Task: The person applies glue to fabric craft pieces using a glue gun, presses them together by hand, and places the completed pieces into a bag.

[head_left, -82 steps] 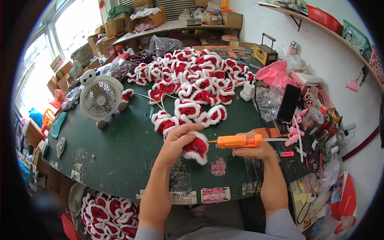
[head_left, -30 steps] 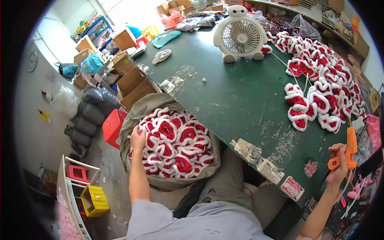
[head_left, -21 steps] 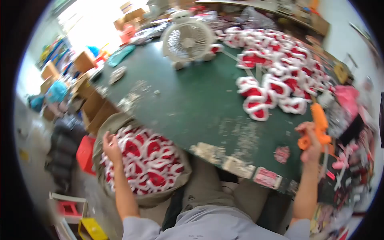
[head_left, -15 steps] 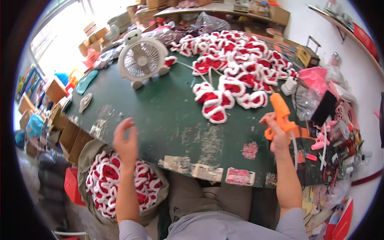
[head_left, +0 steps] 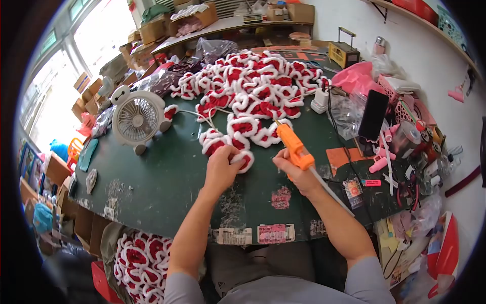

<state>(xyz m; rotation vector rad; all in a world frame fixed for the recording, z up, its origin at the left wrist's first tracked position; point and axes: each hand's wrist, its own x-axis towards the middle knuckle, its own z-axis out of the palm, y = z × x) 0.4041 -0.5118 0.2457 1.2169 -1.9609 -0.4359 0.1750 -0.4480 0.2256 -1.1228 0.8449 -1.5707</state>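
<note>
My left hand (head_left: 223, 166) pinches the near edge of a red piece with white fluffy trim (head_left: 245, 161), at the front of the pile. Wrapped in my right hand (head_left: 297, 172) is an orange glue gun (head_left: 293, 146), its nozzle tilted up and away toward the pile. A white glue stick trails from its back end over my forearm. The big heap of red and white pieces (head_left: 263, 91) spreads over the green table (head_left: 167, 187). More such pieces fill a sack (head_left: 144, 261) below the table's left front edge.
A white fan (head_left: 137, 120) stands at the left of the table. On the right are a white plug adapter (head_left: 320, 100), a black cable, a dark phone (head_left: 373, 115), pink plastic parts, jars and a pink lighter-like object (head_left: 372, 183). A yellow box (head_left: 343, 53) stands behind.
My left hand has left the sack, crossed to the pile and closed on a piece. My right hand keeps the glue gun, now nearer the pile's front. The view has swung right.
</note>
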